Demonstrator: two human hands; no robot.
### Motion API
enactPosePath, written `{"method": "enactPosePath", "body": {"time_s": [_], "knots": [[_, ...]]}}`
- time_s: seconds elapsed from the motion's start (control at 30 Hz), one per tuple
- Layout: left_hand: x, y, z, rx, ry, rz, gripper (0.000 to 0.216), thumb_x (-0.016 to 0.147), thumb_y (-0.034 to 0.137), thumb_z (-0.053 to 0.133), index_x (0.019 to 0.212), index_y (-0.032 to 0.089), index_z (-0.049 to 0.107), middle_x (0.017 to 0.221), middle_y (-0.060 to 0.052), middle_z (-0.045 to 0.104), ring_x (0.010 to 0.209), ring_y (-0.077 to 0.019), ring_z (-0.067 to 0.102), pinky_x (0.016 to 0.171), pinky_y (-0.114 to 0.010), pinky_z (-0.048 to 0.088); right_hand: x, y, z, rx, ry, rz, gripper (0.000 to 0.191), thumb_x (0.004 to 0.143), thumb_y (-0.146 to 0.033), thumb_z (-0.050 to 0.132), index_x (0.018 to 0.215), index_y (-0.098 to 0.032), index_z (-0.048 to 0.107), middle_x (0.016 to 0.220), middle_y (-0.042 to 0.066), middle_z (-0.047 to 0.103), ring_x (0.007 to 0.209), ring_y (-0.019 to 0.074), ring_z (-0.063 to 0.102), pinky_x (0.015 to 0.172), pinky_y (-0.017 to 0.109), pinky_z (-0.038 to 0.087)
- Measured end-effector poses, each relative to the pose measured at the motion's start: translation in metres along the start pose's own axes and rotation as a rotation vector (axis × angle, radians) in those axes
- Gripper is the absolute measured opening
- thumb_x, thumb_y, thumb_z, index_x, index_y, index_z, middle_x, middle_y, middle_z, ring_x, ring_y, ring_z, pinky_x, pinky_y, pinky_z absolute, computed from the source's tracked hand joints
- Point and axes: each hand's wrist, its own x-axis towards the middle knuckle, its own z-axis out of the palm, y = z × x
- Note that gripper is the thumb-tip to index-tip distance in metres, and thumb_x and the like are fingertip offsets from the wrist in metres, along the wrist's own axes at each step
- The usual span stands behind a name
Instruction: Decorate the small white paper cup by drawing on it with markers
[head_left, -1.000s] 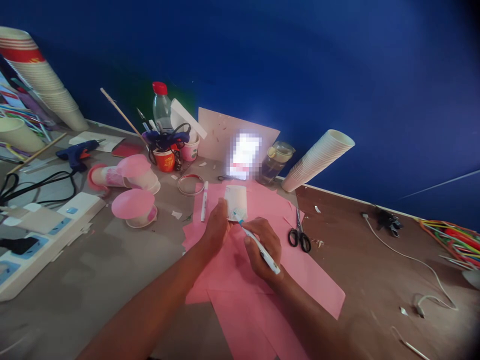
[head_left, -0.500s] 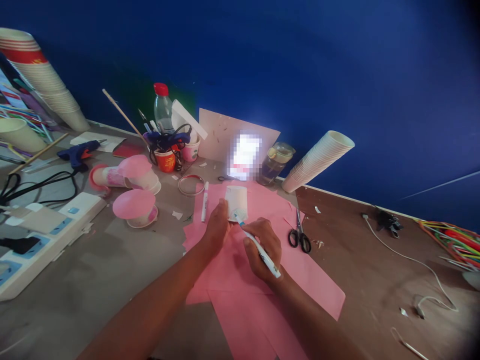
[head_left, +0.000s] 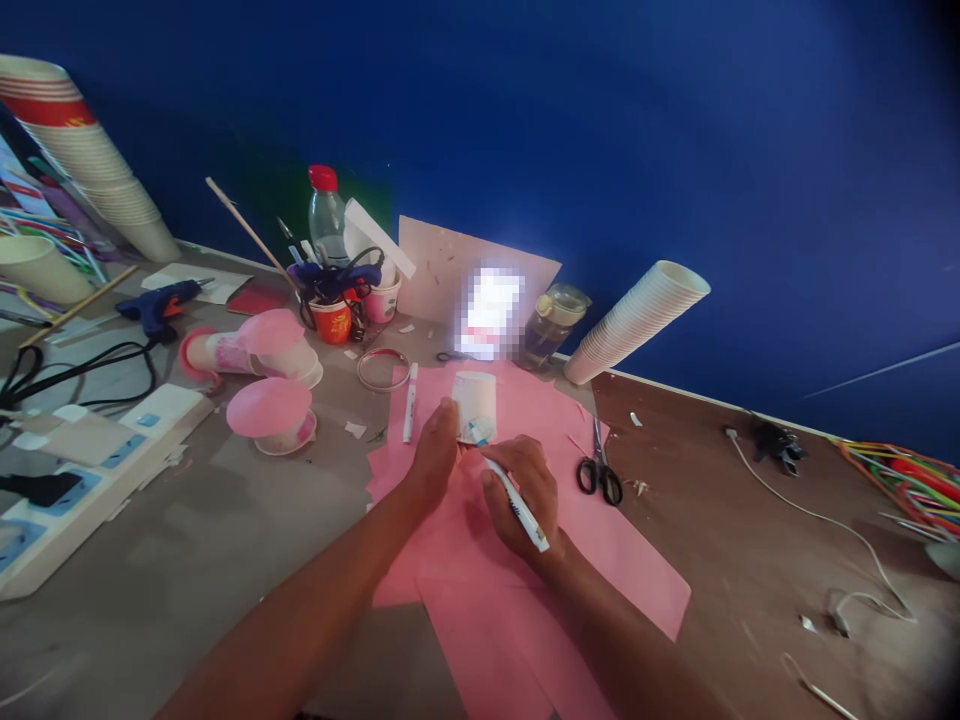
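Observation:
A white piece with rounded corners (head_left: 477, 398), perhaps a paper cup on its side, is over the pink paper sheets (head_left: 600, 570). My left hand (head_left: 437, 455) grips its lower left edge, thumb uppermost and the other fingers mostly hidden. In my right hand (head_left: 525, 490) is a white marker (head_left: 527, 515) with a blue tip end, slanting up to the left. The tip meets the lower part of the white piece, where faint blue marks show. Another white marker (head_left: 410, 403) lies left of the piece. Black-handled scissors (head_left: 598, 470) rest right of my right hand.
Behind stand a lit blurred screen (head_left: 489, 312), a glass jar (head_left: 555, 325) and a leaning stack of paper cups (head_left: 637, 322). On the left are pink-topped cups (head_left: 268, 408), a glue gun (head_left: 157, 305) and a power strip (head_left: 112, 470). A cable (head_left: 810, 515) crosses the right side.
My right hand and the marker have shifted slightly left, the marker's back end most. The white piece has moved a touch right. My left hand keeps its grip.

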Motion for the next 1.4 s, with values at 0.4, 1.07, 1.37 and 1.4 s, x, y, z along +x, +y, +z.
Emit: {"method": "enactPosePath", "body": {"time_s": [0.4, 1.07, 1.37, 1.4], "knots": [[0.0028, 0.0001, -0.0015, -0.005, 0.034, -0.035, 0.045, 0.086, 0.057, 0.053, 0.100, 0.015, 0.061, 0.096, -0.010, 0.067, 0.090, -0.0215, 0.062, 0.077, -0.032, 0.051, -0.0006, -0.0023, -0.0047, 0.008, 0.049, 0.043, 0.016, 0.082, -0.012, 0.053, 0.092, -0.021, 0.061, 0.066, 0.000, 0.061, 0.056, 0.0150, 0.054, 0.068, 0.038, 0.043], [0.0037, -0.0037, -0.0042, 0.024, 0.036, -0.004, 0.050, 0.086, 0.064, 0.047, 0.097, 0.017, 0.060, 0.081, -0.005, 0.061, 0.082, -0.0197, 0.060, 0.078, -0.033, 0.051, 0.0003, -0.0002, -0.0030, 0.093, 0.015, 0.011, 0.025, 0.084, -0.015, 0.052, 0.106, -0.021, 0.062, 0.084, 0.007, 0.067, 0.074, 0.0205, 0.062, 0.073, 0.041, 0.048], [0.0018, -0.0002, -0.0012, 0.019, 0.032, -0.007, 0.051, 0.086, 0.063, 0.047, 0.101, 0.016, 0.060, 0.088, -0.009, 0.065, 0.089, -0.0216, 0.062, 0.079, -0.033, 0.051, 0.0006, -0.0016, -0.0034, 0.077, 0.030, -0.005, 0.026, 0.084, -0.014, 0.051, 0.107, -0.021, 0.061, 0.082, 0.006, 0.065, 0.072, 0.0196, 0.060, 0.073, 0.042, 0.049], [0.0018, 0.0000, -0.0011, 0.016, 0.028, -0.008, 0.051, 0.087, 0.063, 0.047, 0.101, 0.016, 0.060, 0.089, -0.009, 0.066, 0.090, -0.0215, 0.062, 0.079, -0.033, 0.051, 0.0008, -0.0020, -0.0035, 0.077, 0.033, -0.010, 0.026, 0.084, -0.014, 0.051, 0.107, -0.021, 0.060, 0.082, 0.006, 0.064, 0.072, 0.0195, 0.059, 0.072, 0.042, 0.048]]}}
